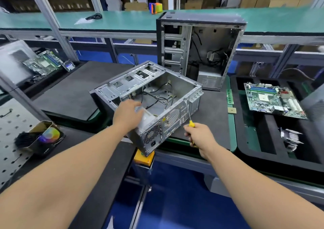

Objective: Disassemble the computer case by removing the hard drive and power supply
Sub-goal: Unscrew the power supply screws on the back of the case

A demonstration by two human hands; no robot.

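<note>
An open grey computer case [182, 86] lies on its side on the dark mat, its rear panel toward me. Loose black cables [157, 97] run across its floor. The power supply [149, 121] sits in the near corner of the case, its fan grille and socket showing at the rear. My left hand [128, 113] rests on top of the power supply, fingers curled over it. To the right of the case, my right hand [199, 135] grips a yellow-handled screwdriver [189, 113] whose tip points up at the case's rear edge. No hard drive is visible.
A second open case [201, 53] stands upright behind, with a power supply at its bottom. A motherboard [273, 100] and a heatsink [290, 138] lie in the black tray at right. Another motherboard [42, 62] sits far left. A small box of parts [41, 137] stands near left.
</note>
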